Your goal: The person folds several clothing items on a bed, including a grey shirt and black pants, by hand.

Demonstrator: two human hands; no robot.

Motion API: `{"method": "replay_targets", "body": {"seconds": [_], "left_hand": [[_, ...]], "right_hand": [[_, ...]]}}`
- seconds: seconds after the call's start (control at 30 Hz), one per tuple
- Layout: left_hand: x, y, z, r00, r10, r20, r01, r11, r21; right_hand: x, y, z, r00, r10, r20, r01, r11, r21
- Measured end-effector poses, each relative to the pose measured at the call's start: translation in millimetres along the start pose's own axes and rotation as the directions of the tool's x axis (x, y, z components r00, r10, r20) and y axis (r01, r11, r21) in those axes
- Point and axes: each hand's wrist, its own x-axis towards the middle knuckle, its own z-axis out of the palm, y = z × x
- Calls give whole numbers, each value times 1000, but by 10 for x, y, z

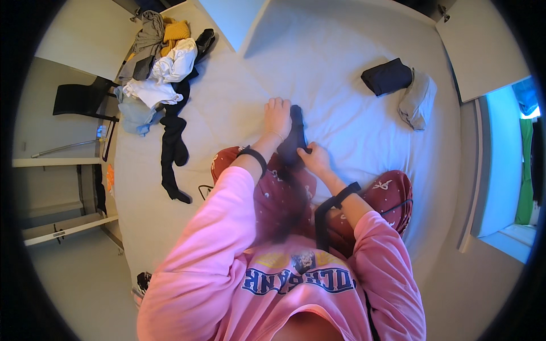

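Observation:
A dark sock lies lengthwise on the bed sheet in front of my crossed legs, its near part by my knee. My right hand pinches its right edge between thumb and fingers. My left hand is palm down along its left side, fingers bent; whether they grip any fabric is hidden. Left of my knee lie black socks, crumpled and partly overlapping. Beyond them is a loose heap of clothes with a white garment, a grey garment and a mustard knit.
A folded dark cloth bundle touches a folded grey one at the right of the white bed sheet. A black chair stands past the bed's left edge. Whitish panels border the far corners.

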Motion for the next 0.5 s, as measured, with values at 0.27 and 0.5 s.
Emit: {"method": "replay_targets", "body": {"seconds": [0.27,0.5], "left_hand": [[-261,-83,-344,761,158,629,123,917,-379],[-589,-79,-472,703,283,653,-38,931,-362]], "right_hand": [[-15,-95,115,869,355,344,-477,419,773],[216,-142,-112,592,338,732,-784,31,620]]}}
